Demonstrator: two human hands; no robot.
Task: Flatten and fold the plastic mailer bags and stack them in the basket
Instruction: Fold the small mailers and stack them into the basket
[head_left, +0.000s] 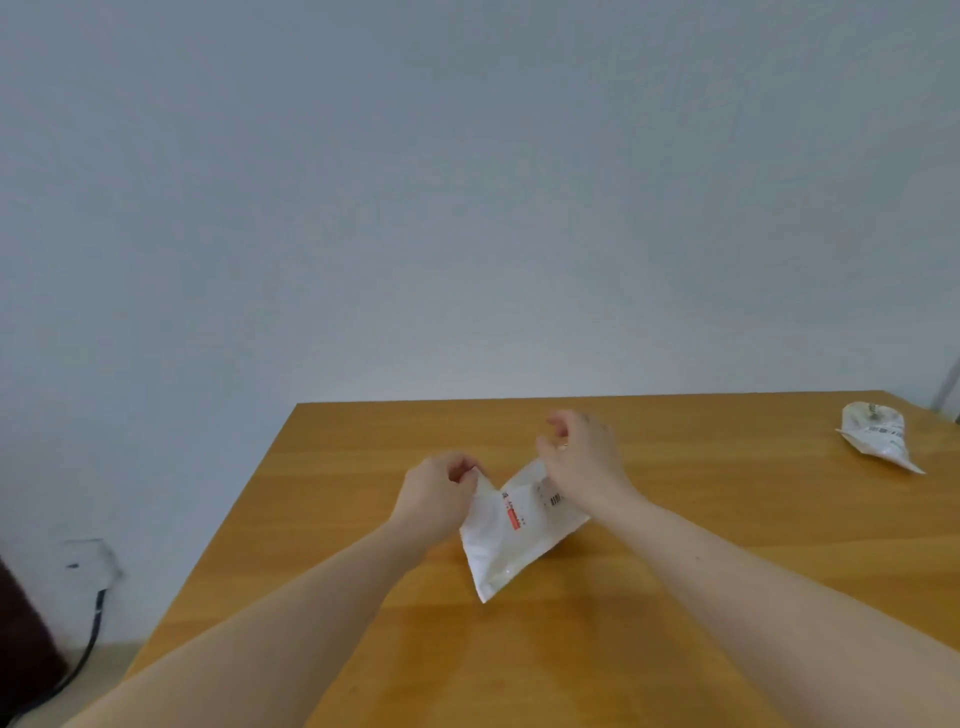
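1. Near the middle of the wooden bench (675, 545), a white plastic mailer bag (506, 540) is held up by both hands; its lower corner points toward six o'clock and seems to hang just over the wood, though whether it touches cannot be told; a red strip and dark printed marks show on its face, the print too blurred to read.
2. At nine o'clock of the bag, the left hand (439, 493) has its fingers curled and pinches the bag's upper left corner; the forearm runs back toward seven o'clock.
3. At one o'clock of the bag, the right hand (584, 460) lies over the bag's upper right edge with its fingers curled; the edge passes under the palm, so the hand appears to grip it, though the fingertips are blurred; the forearm runs back toward five o'clock.
4. Between the two hands the bag's top edge sags into a shallow V.
5. Toward two o'clock, well apart from the hands and near the bench's far right corner, a second mailer bag (878, 434) lies crumpled on the wood, white with dark print.
6. Beyond the bench at twelve o'clock stands a plain pale wall (467, 182); at eight o'clock, low on that wall, a white socket (91, 564) has a dark cable (91, 639) running down from it.
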